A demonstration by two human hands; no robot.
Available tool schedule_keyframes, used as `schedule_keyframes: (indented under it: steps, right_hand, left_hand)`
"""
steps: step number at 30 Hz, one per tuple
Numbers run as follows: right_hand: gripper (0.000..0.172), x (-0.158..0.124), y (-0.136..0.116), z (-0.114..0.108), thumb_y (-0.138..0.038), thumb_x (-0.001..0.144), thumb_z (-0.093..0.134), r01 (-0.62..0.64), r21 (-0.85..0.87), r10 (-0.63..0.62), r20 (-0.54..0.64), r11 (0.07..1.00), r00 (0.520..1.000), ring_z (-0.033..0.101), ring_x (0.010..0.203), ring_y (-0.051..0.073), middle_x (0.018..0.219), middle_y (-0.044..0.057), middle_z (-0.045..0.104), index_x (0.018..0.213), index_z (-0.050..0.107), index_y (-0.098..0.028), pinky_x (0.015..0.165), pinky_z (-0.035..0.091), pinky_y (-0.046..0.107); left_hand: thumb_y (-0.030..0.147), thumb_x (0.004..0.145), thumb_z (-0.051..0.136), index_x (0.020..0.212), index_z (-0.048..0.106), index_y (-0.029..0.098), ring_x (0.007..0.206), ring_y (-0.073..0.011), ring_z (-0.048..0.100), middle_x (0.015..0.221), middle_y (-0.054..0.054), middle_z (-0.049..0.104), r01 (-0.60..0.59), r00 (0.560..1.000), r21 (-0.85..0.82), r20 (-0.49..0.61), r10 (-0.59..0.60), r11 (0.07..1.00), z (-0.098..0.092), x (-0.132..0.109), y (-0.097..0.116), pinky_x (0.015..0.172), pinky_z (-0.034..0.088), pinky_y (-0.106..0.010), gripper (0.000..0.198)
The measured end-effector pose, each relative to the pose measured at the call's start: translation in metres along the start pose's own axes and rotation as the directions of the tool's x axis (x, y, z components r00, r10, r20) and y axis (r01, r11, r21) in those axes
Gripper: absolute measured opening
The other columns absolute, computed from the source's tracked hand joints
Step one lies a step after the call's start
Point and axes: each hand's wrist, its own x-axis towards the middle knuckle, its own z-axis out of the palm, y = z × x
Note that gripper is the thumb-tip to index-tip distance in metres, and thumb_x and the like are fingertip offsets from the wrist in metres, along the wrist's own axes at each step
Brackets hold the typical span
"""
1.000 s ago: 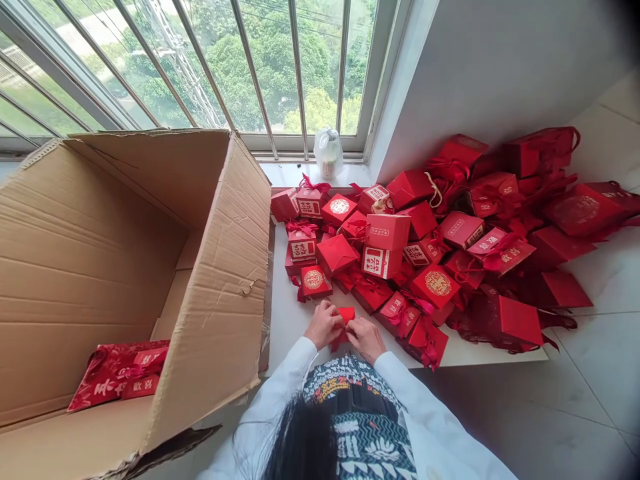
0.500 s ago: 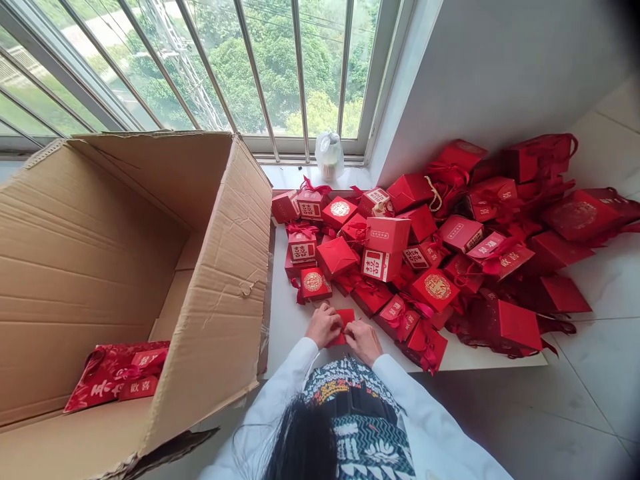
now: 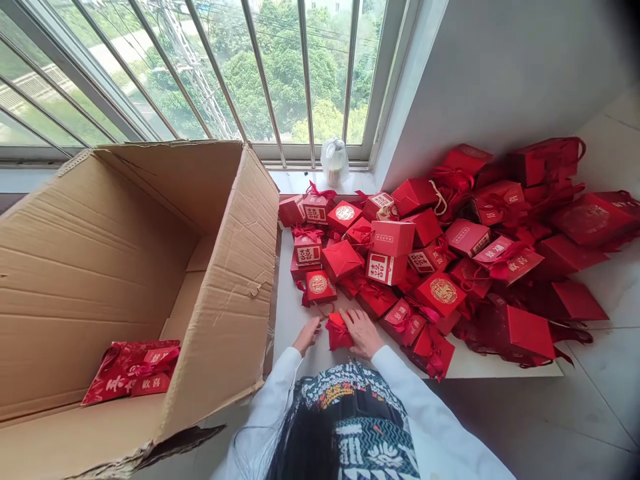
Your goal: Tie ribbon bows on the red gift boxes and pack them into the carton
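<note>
In the head view, the small red box (image 3: 339, 332) with its red ribbon lies on the tabletop (image 3: 290, 327) between your hands. Your right hand (image 3: 363, 333) is spread and presses on the box, and your left hand (image 3: 306, 335) is just beside it, with loose fingers, pinching nothing. Ahead of the hands is a heap of red gift boxes (image 3: 385, 268). To the left stands a cardboard carton (image 3: 220, 320) with a red gift bag (image 3: 130, 368) inside. Ribbon work seems in hand, so the next move probably calls for steadying the box and taking the ribbon.
</note>
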Motion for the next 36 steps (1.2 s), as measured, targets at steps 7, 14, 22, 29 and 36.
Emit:
schedule_keyframes:
  steps: [7,14,22,29,36]
  right_hand:
    - [0.091,-0.017,0.017,-0.037,-0.031,0.055,0.077,-0.065,0.177,0.073,-0.037,0.982,0.997,0.049,0.117,0.029,0.126,0.014,0.050,0.135,0.037,-0.017,0.099,0.042,0.044]
    - [0.092,-0.051,0.016,-0.102,-0.029,0.057,0.077,-0.081,0.368,0.116,-0.073,0.926,0.991,0.042,0.127,0.028,0.138,0.011,0.042,0.137,0.032,-0.022,0.107,0.034,0.045]
    - [0.089,-0.035,0.002,-0.074,-0.032,0.059,0.075,0.010,0.115,-0.006,-0.029,0.993,1.000,0.039,0.125,0.029,0.132,0.015,0.043,0.136,0.034,-0.015,0.104,0.036,0.044]
    - [0.093,-0.002,-0.024,-0.012,-0.014,0.052,0.073,0.143,0.027,-0.145,0.141,0.989,0.979,0.039,0.121,0.032,0.126,0.018,0.045,0.137,0.035,-0.012,0.094,0.045,0.044]
    - [0.093,0.027,-0.045,-0.003,-0.031,0.058,0.080,0.311,0.046,-0.315,0.133,0.949,0.940,0.022,0.134,0.032,0.142,0.015,0.033,0.139,0.034,-0.019,0.108,0.028,0.048]
  left_hand:
    - [0.051,0.082,0.042,0.104,0.063,0.018,0.100,-0.0239,0.061,0.110,-0.011,0.066,-0.091,0.993,-0.140,0.064,0.101,0.986,0.005,-0.021,0.022,0.081,0.047,-0.036,0.045]
    - [0.041,0.067,0.073,0.116,0.058,0.025,0.115,-0.0249,0.051,0.126,-0.007,0.055,-0.371,0.922,-0.119,0.071,0.380,0.921,0.001,-0.042,0.070,0.094,0.043,-0.037,0.054]
    - [0.037,0.048,0.086,0.145,0.020,0.021,0.132,-0.0322,0.034,0.143,-0.016,0.034,-0.624,0.781,0.225,0.174,0.600,0.748,0.020,-0.030,0.052,0.110,0.031,-0.050,0.119]
    - [0.035,0.061,0.077,0.142,0.021,0.017,0.130,-0.0337,0.038,0.138,-0.019,0.040,-0.526,0.843,0.265,0.032,0.538,0.808,0.012,-0.034,-0.016,0.108,0.032,-0.052,0.100]
    - [0.032,0.057,0.073,0.125,0.038,0.024,0.112,-0.0274,0.058,0.121,-0.009,0.057,-0.236,0.851,0.201,-0.430,0.302,0.951,-0.007,-0.041,-0.055,0.095,0.048,-0.042,0.077]
